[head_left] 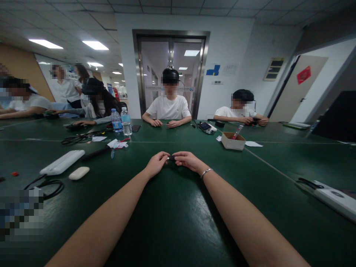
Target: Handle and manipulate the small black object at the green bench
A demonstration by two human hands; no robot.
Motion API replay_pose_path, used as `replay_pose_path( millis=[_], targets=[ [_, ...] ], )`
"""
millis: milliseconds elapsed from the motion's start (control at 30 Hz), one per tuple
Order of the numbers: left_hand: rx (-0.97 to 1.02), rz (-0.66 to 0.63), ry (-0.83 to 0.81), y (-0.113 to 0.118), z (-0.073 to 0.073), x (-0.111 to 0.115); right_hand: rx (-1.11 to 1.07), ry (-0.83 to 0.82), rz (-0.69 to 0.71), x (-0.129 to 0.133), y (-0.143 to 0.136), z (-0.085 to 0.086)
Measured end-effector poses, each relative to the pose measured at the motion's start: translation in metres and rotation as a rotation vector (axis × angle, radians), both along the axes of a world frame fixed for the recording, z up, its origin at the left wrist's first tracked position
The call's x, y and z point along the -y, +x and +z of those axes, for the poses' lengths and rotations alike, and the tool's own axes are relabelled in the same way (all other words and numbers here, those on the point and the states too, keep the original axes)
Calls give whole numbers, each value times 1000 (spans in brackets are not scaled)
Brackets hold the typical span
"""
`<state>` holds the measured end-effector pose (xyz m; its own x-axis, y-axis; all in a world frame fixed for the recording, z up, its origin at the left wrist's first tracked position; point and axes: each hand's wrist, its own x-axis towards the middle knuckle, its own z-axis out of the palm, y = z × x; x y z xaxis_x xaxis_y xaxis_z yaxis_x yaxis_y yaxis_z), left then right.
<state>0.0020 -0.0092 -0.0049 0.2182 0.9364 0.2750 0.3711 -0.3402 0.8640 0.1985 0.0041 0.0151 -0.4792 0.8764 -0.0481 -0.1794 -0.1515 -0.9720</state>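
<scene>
"My grip?"
"At twelve o'clock, left hand and right hand pinch opposite ends of a small, black, silver-tipped object."
"Risk?"
"If I slacken, it could drop onto the glossy, dark-green table."

- No wording, brand or number can be read with certainty anywhere.
- Upper right: a red diamond-shaped sign on a pale door; its darker marking is too blurred to read.
- Upper centre: a line of tiny lettering across the glass doors, illegible, with a small blue logo toward its right end.
- Right of the doors: faint grey marks on the wall, unreadable.
- Left of centre: blue-toned labels on two water bottles, the left one and the right one, print too small.
</scene>
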Motion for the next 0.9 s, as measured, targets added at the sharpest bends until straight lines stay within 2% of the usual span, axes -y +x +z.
replay_pose_path(
  millis=[900],
  targets=[
    [65,-10,4,1,0,-1,1,2,-5,1,0,1]
  ],
)
